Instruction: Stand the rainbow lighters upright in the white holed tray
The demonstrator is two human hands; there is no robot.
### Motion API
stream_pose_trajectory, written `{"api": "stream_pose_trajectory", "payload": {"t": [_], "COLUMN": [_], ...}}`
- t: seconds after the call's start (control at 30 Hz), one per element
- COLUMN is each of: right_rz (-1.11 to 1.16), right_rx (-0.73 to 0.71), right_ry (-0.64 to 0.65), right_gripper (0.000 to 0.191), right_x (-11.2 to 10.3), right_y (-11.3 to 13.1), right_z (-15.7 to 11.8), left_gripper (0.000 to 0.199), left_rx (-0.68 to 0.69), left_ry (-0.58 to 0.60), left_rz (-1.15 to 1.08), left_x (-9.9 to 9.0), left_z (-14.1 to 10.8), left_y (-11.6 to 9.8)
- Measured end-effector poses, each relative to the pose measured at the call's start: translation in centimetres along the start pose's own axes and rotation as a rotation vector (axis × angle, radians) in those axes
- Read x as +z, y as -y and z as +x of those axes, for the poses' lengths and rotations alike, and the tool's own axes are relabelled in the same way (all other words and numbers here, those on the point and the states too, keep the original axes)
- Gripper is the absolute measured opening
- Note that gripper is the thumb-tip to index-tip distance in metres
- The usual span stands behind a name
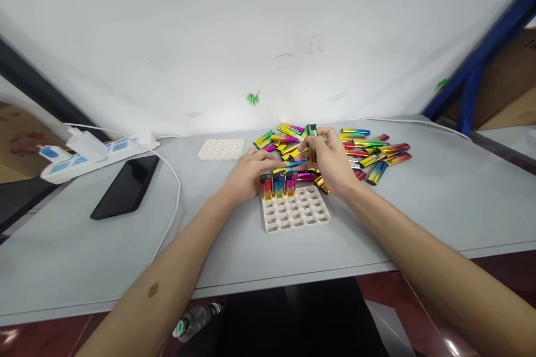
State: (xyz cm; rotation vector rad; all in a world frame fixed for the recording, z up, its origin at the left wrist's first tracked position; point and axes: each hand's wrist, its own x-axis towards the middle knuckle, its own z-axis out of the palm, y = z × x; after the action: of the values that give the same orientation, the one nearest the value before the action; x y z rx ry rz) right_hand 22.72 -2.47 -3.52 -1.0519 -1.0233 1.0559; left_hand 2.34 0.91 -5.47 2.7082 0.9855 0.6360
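Fingers of the right hand [333,159] pinch one rainbow lighter [310,139] upright mid-frame; left hand [247,173] fingers lie loosely curled, holding nothing, by the white tray [297,215].

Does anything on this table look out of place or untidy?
Only the rainbow-coloured metallic lighters lie in a loose, unordered heap behind the white plastic grid tray; three lighters stand upright in it. Nothing looks spilled or damaged.

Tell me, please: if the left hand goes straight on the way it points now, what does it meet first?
The left hand points away from the person and a little right. It would probably first meet the pile of loose lighters just past its fingertips, though depth is unclear here.
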Motion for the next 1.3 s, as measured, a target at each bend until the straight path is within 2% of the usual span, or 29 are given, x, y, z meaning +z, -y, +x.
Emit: {"api": "stream_pose_trajectory", "payload": {"t": [0.1,0.23,0.33,0.5,0.57,0.67,0.8,0.9,1.0,1.17,1.3], "right_rz": [0.012,-0.003,-0.031,-0.044,-0.04,-0.028,-0.025,-0.04,-0.052,-0.032,-0.04], "right_rx": [0.053,0.105,0.118,0.144,0.137,0.126,0.127,0.14,0.147,0.126,0.122], "right_ry": [0.017,0.084,0.103,0.131,0.139,0.163,0.154,0.116,0.112,0.178,0.164], "right_gripper": [0.02,0.044,0.055,0.052,0.047,0.045,0.046,0.051,0.054,0.047,0.045], "right_x": [-0.13,-0.26,-0.24,-0.26,-0.36,-0.47,-0.35,-0.15,-0.09,-0.26,-0.28], "right_y": [0.29,0.51,0.44,0.11,0.06,0.17,0.36,0.33,0.22,0.27,0.3], "right_z": [0.0,-0.08,-0.14,-0.14,-0.14,-0.15,-0.11,-0.05,-0.02,-0.15,-0.16], "left_gripper": [0.051,0.048,0.041,0.032,0.03,0.026,0.03,0.041,0.044,0.045,0.046], "left_rx": [-0.031,-0.126,-0.194,-0.278,-0.266,-0.162,-0.052,-0.04,-0.039,-0.051,-0.052], "left_ry": [0.033,0.027,0.011,-0.028,-0.052,-0.089,-0.046,0.011,0.027,0.035,0.044], "left_rz": [0.057,0.151,0.191,0.22,0.207,0.143,0.069,0.057,0.067,0.058,0.029], "left_x": [-0.14,-0.47,-0.69,-0.71,-0.54,-0.22,-0.08,-0.15,-0.16,-0.21,-0.41], "left_z": [0.02,0.28,0.4,0.4,0.37,0.3,0.21,0.18,0.21,0.18,0.07], "left_y": [-0.08,-0.42,-0.62,-0.72,-0.69,-0.56,-0.34,-0.19,-0.05,0.05,0.21]}}
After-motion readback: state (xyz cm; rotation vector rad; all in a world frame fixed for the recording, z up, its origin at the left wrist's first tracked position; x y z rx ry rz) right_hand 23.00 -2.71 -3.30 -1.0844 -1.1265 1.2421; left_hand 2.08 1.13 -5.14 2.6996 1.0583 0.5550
